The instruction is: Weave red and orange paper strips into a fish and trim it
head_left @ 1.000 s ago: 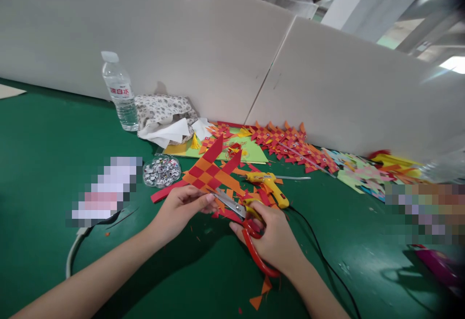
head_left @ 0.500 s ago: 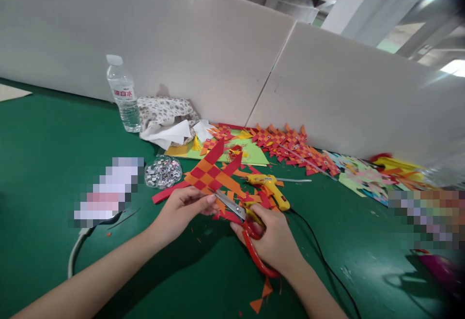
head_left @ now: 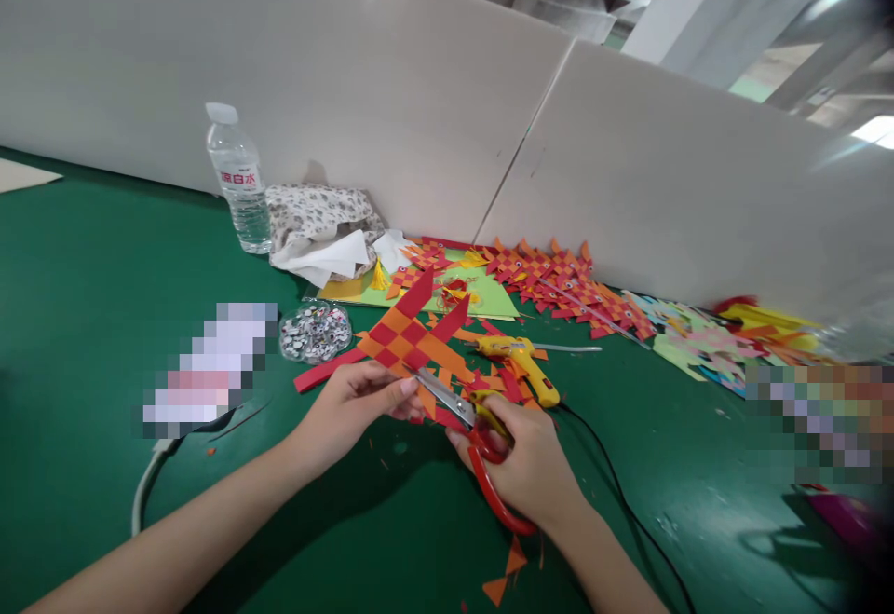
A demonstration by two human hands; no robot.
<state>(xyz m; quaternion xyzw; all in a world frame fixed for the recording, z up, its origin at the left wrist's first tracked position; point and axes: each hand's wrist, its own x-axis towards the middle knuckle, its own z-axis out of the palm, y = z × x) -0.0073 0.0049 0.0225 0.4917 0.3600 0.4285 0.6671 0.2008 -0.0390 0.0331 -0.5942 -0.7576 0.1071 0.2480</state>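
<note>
My left hand [head_left: 363, 402] pinches the lower edge of a woven paper fish [head_left: 399, 339], checkered in red and orange with long strips sticking out at the top and right. My right hand [head_left: 527, 451] is closed around the handles of red-handled scissors [head_left: 497, 493]. The blades point up and left and meet the paper's lower edge beside my left thumb. Whether the tips are fully closed I cannot tell. Beneath and to the right of the woven piece lie loose red and orange paper scraps [head_left: 513, 381].
A yellow glue gun [head_left: 527, 367] trails a black cord to the right. Left of the hands sits a container of googly eyes [head_left: 316, 333]. Behind are a water bottle [head_left: 241, 185], a tissue pouch [head_left: 321, 223] and a pile of woven fish [head_left: 551, 279] against the partition [head_left: 419, 102].
Both hands, the scissors and the woven paper stay almost in place. The view has shifted very slightly; the blades remain at the paper's lower edge.
</note>
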